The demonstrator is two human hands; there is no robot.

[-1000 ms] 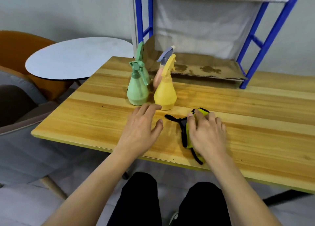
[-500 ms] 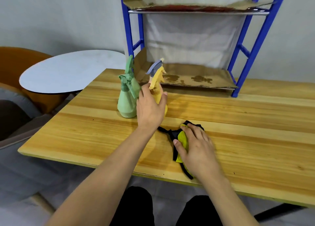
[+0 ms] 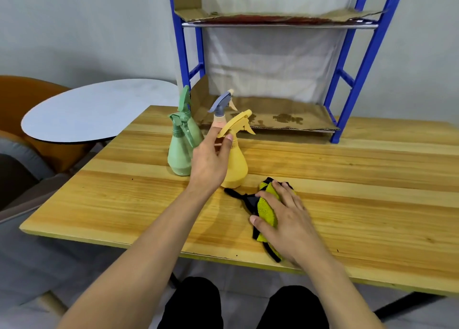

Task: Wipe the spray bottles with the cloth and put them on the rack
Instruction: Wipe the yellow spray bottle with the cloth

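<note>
Several spray bottles stand together on the wooden table: a yellow one in front, a green one to its left, a second green one behind, and a pink one with a grey-blue sprayer. My left hand is closed around the yellow bottle's neck, with the thumb across the front, and the bottle stands on the table. A yellow-green and black cloth lies right of the bottles. My right hand presses on it, its thumb at the cloth's near edge. The blue rack stands behind.
The rack's bottom shelf is lined with stained cardboard and sits at table level just behind the bottles. A second shelf is higher up. A round white side table and an orange chair stand to the left.
My left hand rose from the tabletop to the yellow bottle's neck and took hold. My right hand stayed on the cloth and shifted its fingers over it. My view tilted upward.
</note>
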